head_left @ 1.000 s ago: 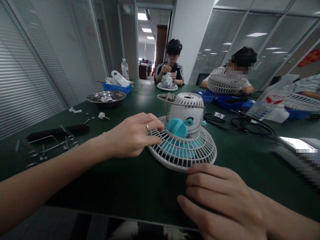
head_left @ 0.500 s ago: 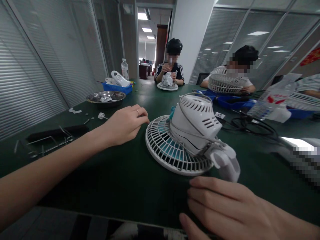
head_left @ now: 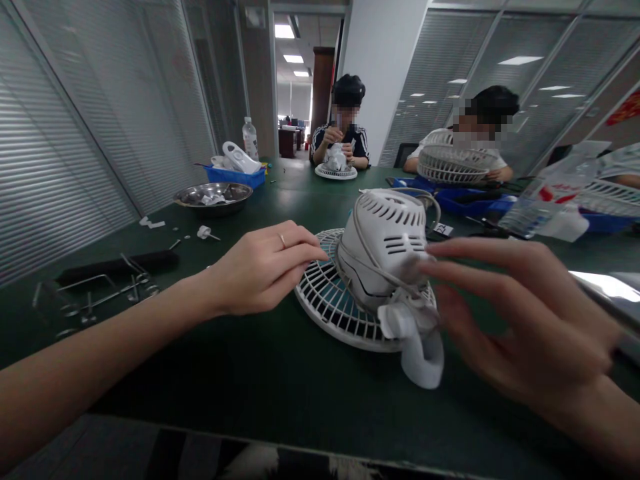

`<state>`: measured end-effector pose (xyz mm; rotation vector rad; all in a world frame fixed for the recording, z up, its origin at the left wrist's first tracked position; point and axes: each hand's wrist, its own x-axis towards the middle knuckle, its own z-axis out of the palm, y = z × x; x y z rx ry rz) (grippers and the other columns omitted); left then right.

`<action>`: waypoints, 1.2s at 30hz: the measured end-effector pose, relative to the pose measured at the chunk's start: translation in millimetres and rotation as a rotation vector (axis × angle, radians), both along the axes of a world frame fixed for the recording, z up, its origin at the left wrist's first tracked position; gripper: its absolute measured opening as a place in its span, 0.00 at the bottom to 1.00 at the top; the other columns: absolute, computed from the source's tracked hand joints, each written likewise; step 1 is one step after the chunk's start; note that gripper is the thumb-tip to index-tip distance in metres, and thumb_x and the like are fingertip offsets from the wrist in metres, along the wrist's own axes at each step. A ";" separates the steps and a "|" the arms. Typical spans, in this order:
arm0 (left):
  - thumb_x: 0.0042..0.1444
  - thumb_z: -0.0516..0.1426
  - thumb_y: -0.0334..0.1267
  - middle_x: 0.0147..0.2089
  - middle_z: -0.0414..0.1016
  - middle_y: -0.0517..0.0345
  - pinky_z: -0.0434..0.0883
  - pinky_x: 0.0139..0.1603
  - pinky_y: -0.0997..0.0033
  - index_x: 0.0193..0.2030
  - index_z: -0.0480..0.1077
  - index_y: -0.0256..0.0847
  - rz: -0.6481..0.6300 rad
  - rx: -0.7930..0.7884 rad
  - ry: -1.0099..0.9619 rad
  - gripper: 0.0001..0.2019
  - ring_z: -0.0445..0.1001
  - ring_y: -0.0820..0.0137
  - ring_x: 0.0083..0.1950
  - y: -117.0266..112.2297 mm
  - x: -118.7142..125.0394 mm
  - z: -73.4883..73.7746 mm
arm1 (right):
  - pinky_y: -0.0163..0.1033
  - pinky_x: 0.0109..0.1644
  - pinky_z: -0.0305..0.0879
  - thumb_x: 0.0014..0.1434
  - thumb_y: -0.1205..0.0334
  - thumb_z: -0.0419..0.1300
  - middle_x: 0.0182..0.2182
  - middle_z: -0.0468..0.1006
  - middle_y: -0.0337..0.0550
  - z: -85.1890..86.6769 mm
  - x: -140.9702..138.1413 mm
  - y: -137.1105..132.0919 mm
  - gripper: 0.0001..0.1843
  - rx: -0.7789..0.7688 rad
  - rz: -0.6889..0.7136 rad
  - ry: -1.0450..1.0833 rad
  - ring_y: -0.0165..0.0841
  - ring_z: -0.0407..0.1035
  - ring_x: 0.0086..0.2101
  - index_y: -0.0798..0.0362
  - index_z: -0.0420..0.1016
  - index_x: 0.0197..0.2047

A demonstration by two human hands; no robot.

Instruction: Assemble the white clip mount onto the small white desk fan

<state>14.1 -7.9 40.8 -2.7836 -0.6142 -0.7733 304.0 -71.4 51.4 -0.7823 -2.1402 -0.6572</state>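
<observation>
A small white fan (head_left: 385,247) lies face down on the table, its motor housing upward. Its round white grille (head_left: 330,320) shows blue blades beneath. A grey cord (head_left: 363,240) loops around the housing, and a white curved bracket (head_left: 423,360) sticks out toward me. From the left, my left hand (head_left: 273,267) reaches over the grille's edge, fingers stretched and holding nothing. My right hand (head_left: 520,313), slightly blurred, has its fingers apart at the right of the housing; whether the fingertips touch it I cannot tell.
Left of my arm lie bent metal pieces and a black bar (head_left: 120,267), with a white knob (head_left: 204,232) beyond. Farther back stand a steel bowl (head_left: 213,208), a blue tray (head_left: 237,177) and a bottle (head_left: 250,138). A large plastic bottle (head_left: 555,190) stands right. Two people handle fan parts across the table.
The fan has turned, its bracket swinging left and toward me. My right hand has risen from the table's front to the housing's right side. My left hand has moved right, over the grille.
</observation>
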 end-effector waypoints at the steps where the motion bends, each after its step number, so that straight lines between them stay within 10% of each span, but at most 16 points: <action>1: 0.62 0.49 0.28 0.50 0.73 0.46 0.71 0.52 0.63 0.52 0.70 0.32 -0.050 -0.010 -0.005 0.14 0.71 0.64 0.50 -3.0 2.8 -1.1 | 0.48 0.49 0.70 0.59 0.69 0.59 0.51 0.74 0.53 0.8 -2.7 7.1 0.16 -0.026 -0.020 -0.007 0.43 0.72 0.47 0.54 0.72 0.50; 6: 0.62 0.49 0.30 0.56 0.72 0.43 0.67 0.60 0.58 0.57 0.65 0.31 -0.218 -0.020 0.029 0.17 0.69 0.61 0.58 -14.8 16.0 -8.2 | 0.59 0.68 0.48 0.66 0.68 0.49 0.71 0.45 0.45 -1.0 -1.0 24.7 0.29 -0.286 0.066 -0.153 0.47 0.41 0.68 0.50 0.53 0.69; 13: 0.64 0.50 0.32 0.51 0.74 0.45 0.69 0.57 0.61 0.53 0.64 0.34 -0.211 -0.097 -0.050 0.12 0.71 0.63 0.55 -9.9 16.4 -14.3 | 0.61 0.69 0.42 0.63 0.69 0.52 0.71 0.42 0.40 -0.2 -1.5 17.5 0.35 -0.369 0.139 -0.245 0.47 0.32 0.68 0.51 0.46 0.71; 23: 0.58 0.55 0.31 0.52 0.69 0.50 0.71 0.54 0.60 0.54 0.56 0.40 0.033 -0.355 -0.161 0.19 0.72 0.63 0.52 -6.8 13.9 -21.4 | 0.52 0.69 0.50 0.62 0.66 0.58 0.69 0.50 0.44 1.6 4.4 27.4 0.37 -0.287 0.136 -0.344 0.44 0.46 0.67 0.51 0.48 0.71; 36: 0.59 0.52 0.25 0.47 0.70 0.50 0.70 0.52 0.62 0.47 0.63 0.35 0.053 -0.219 -0.080 0.10 0.68 0.64 0.49 -6.2 21.8 -23.6 | 0.52 0.67 0.50 0.64 0.62 0.59 0.67 0.58 0.48 9.7 4.2 41.6 0.34 -0.126 0.190 -0.432 0.43 0.49 0.66 0.52 0.52 0.69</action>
